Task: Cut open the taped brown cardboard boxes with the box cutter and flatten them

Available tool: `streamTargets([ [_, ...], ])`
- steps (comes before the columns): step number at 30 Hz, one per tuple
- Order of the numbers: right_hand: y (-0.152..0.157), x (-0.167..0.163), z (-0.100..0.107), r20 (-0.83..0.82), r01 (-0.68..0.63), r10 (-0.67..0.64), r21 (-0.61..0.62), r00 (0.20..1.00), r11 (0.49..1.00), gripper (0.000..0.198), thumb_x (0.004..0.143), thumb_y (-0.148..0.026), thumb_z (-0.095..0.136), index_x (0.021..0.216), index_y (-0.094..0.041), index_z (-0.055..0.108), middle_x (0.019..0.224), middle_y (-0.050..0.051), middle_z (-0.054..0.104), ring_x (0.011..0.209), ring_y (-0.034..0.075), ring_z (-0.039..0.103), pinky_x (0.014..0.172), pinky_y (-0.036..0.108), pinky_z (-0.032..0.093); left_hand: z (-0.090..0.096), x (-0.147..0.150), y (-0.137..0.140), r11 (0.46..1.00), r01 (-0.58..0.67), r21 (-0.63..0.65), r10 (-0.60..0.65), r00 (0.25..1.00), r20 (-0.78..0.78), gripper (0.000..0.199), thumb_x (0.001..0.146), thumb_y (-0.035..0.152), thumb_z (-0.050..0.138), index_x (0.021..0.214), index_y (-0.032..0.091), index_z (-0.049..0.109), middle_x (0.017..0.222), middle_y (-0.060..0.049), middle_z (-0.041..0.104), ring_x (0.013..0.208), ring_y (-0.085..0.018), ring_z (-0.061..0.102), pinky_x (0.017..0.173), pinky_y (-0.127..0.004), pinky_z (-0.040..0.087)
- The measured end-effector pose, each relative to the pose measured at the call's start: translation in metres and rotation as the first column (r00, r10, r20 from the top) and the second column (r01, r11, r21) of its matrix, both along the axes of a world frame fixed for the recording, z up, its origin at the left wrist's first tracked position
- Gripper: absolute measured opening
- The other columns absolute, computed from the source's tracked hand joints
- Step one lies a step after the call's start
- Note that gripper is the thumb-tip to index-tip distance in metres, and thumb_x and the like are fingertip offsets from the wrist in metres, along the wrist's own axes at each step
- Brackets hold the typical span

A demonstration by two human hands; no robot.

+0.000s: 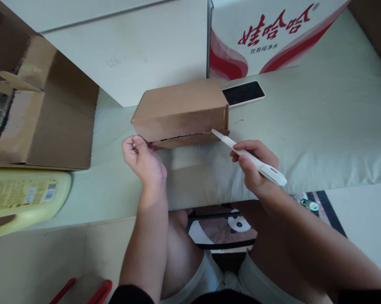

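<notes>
At the far left an open cardboard box (63, 109) stands on a pale green cloth-covered surface (320, 126), its flaps raised. Just in front of it lies a yellow jug (22, 196) with a printed label and a handle. Two red handles (100, 291) show at the bottom edge, over the pale floor (104, 240). A large white box (139, 50) stands at the back.

The person's left hand (141, 156) is at the lower left corner of a small brown carton (180, 101), thumb and curled fingers pinched closed on its edge; some fingertips are hidden. The carton lies on the cloth near the front edge of the surface, in front of the white box, with a dark slit along its near side. Below, between the legs, a panda-patterned mat (215, 232) shows.

Right of the carton, partly behind it, a phone (245, 93) lies screen up before a white-and-red carton (269, 42) with upside-down lettering. The right hand (255, 177) has its fingers wrapped around a slim white tool (256, 161), whose narrow tip meets the right end of the slit. Farther right, below the forearm, is a small green-and-white item (309, 205).
</notes>
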State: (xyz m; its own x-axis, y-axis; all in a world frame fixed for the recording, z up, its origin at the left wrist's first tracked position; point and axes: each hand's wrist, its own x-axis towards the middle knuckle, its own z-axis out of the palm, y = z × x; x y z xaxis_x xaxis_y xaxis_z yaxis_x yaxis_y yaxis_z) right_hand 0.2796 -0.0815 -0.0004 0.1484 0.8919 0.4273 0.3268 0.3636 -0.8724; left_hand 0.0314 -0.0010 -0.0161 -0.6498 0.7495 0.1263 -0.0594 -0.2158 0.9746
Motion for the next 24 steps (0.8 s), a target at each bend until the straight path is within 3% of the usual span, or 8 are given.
streamTargets([
  [10, 0.000, -0.004, 0.003, 0.022, -0.093, 0.093, 0.008, 0.995, 0.996, 0.014, 0.092, -0.029, 0.062, 0.102, -0.024, 0.070, 0.078, 0.000, 0.077, 0.061, 0.015, 0.069, 0.058, 0.029, 0.055, 0.000, 0.000, 0.001, 1.000, 0.010, 0.009, -0.011, 0.999, 0.034, 0.045, 0.088, 0.057, 0.071, 0.092, 0.023, 0.041, 0.078, 0.005, 0.046, 0.061, -0.008, 0.046, 0.058, -0.023, 0.035],
  [19, -0.001, -0.007, 0.004, 0.068, -0.131, 0.131, -0.001, 0.989, 0.991, 0.015, 0.093, -0.032, 0.060, 0.102, -0.024, 0.069, 0.082, 0.002, 0.078, 0.063, 0.015, 0.070, 0.057, 0.029, 0.054, 0.009, 0.008, 0.000, 0.999, -0.040, -0.009, 0.040, 0.999, 0.024, 0.033, 0.093, 0.047, 0.067, 0.091, 0.022, 0.045, 0.076, 0.005, 0.052, 0.055, -0.006, 0.053, 0.058, -0.021, 0.046],
  [24, -0.001, -0.008, 0.004, 0.054, -0.165, 0.163, 0.048, 0.985, 0.985, 0.013, 0.094, -0.030, 0.061, 0.103, -0.024, 0.068, 0.082, 0.002, 0.076, 0.063, 0.015, 0.068, 0.057, 0.028, 0.053, 0.012, 0.010, -0.001, 0.997, -0.064, -0.050, 0.064, 0.998, -0.008, 0.034, 0.096, 0.050, 0.064, 0.091, 0.022, 0.046, 0.074, 0.006, 0.051, 0.051, -0.004, 0.051, 0.052, -0.018, 0.043],
])
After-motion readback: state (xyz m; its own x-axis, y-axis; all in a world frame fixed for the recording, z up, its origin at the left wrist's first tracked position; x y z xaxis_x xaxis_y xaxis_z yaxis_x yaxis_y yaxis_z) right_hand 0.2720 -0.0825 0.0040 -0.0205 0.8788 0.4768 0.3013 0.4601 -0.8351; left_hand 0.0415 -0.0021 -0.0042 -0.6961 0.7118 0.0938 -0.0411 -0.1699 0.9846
